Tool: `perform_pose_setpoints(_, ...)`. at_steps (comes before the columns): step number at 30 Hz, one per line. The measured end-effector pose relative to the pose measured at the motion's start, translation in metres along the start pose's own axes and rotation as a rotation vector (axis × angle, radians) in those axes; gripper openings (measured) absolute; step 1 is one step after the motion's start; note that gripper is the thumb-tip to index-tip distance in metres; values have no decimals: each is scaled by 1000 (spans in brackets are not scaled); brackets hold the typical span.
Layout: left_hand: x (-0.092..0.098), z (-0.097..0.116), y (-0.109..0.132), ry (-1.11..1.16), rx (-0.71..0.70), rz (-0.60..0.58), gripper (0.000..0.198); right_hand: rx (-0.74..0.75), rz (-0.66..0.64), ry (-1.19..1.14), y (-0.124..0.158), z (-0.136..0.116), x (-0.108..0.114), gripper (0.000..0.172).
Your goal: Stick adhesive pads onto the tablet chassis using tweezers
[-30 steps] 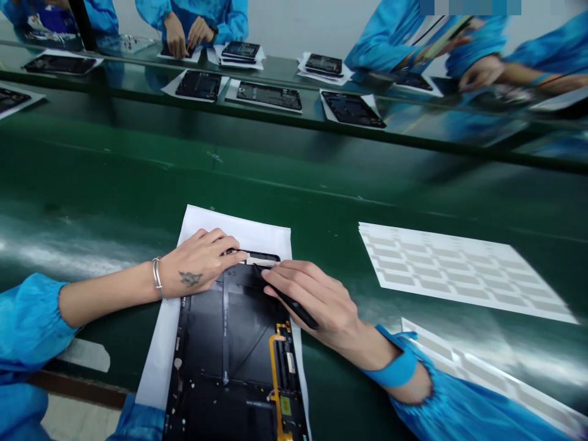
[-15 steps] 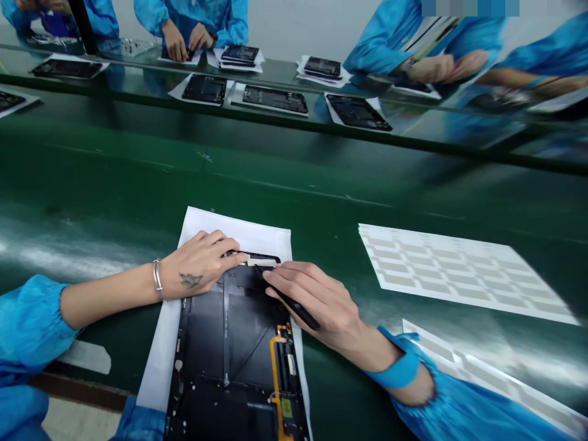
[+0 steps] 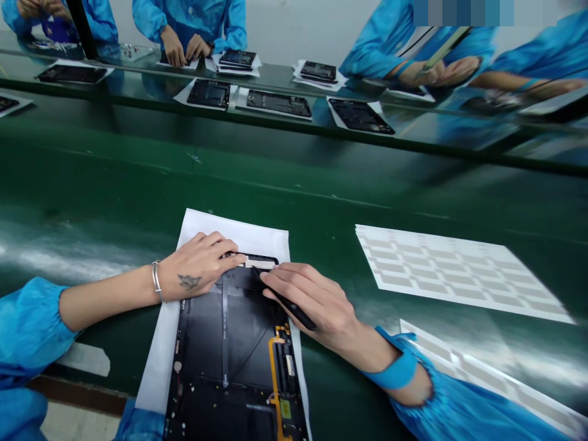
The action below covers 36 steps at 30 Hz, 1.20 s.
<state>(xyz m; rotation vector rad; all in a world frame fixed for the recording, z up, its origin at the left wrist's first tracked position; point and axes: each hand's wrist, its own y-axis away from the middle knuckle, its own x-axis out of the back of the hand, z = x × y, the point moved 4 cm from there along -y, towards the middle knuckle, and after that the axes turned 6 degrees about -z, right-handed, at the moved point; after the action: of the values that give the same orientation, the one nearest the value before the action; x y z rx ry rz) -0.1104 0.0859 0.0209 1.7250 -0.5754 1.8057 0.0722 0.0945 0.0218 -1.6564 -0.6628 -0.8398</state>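
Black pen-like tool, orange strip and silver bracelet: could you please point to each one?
Black pen-like tool [image 3: 296, 311], head view: on its handle.
Orange strip [image 3: 273, 367], head view: on its long side.
Silver bracelet [image 3: 156, 280], head view: on its band.

Electronics workshop, blue-smocked workers [image 3: 190, 24], device casings [image 3: 278, 103]

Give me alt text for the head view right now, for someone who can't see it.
A person's right hand holds a slim black tool, its tip near a white strip at the far end of an open black device; the left hand rests there too. White paper lies underneath.
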Motion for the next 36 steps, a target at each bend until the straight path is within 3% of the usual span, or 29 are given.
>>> perform_pose_setpoints(3, -1, -1, 1, 7, 0, 6, 41, -49, 21, -37, -1, 0, 6, 28)
perform_pose_setpoints(9, 0, -2, 5, 33, -37, 68, 43, -336, 244, -97, 8, 16, 26, 17)
perform_pose_setpoints(13, 2, -3, 5, 42, -27, 57, 42, -437, 280, -90, 14, 27, 28, 12)
perform_pose_setpoints(19, 4, -5, 0, -26, -8, 2, 43, -642, 248, -186, 19, 39, 21, 19)
perform_pose_setpoints(25, 4, -19, -7, 20, -133, 51, 35, -921, 282, -544, 30, 55, 4, 32)
perform_pose_setpoints(29, 4, -26, -10, 69, -200, 79, 33, -1021, 296, -650, 31, 58, -5, 37)
perform_pose_setpoints(36, 3, -19, -8, -37, -240, 119, 33, -1117, 343, -742, 30, 58, -12, 42)
